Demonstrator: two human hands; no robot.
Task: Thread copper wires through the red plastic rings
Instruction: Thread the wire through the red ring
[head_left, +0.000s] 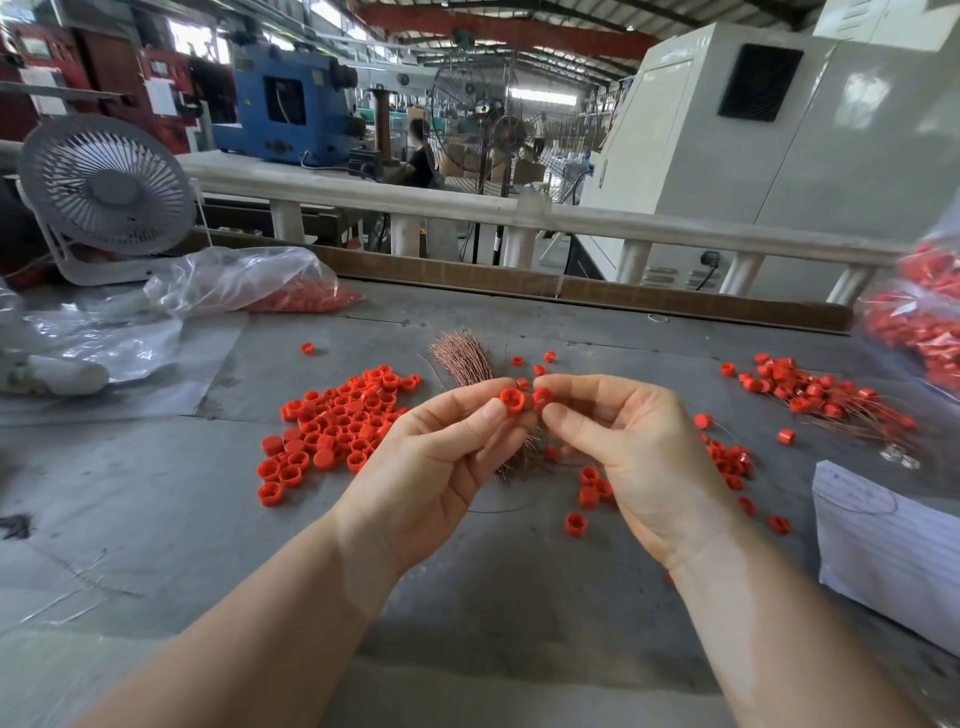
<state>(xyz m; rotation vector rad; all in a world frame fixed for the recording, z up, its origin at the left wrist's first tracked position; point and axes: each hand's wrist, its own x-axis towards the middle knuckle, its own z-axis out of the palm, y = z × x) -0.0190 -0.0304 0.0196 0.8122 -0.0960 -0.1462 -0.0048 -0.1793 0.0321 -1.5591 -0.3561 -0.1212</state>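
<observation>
My left hand (447, 447) pinches a red plastic ring (512, 401) between thumb and fingers, raised above the grey table (156, 519). My right hand (623, 447) pinches a second red ring (542, 397) right beside it; the two rings nearly touch. A thin copper wire end (522, 383) shows just above them. A bundle of copper wires (462, 358) lies on the table behind my hands. A pile of loose red rings (332, 421) lies to the left. Rings with wires through them (826, 395) lie at the right.
A white desk fan (106, 192) and clear plastic bags (218, 283) holding red rings sit at the back left. More bagged rings (924, 322) are at the right edge. A white paper stack (888, 545) lies near right. Scattered rings (589, 493) lie under my hands.
</observation>
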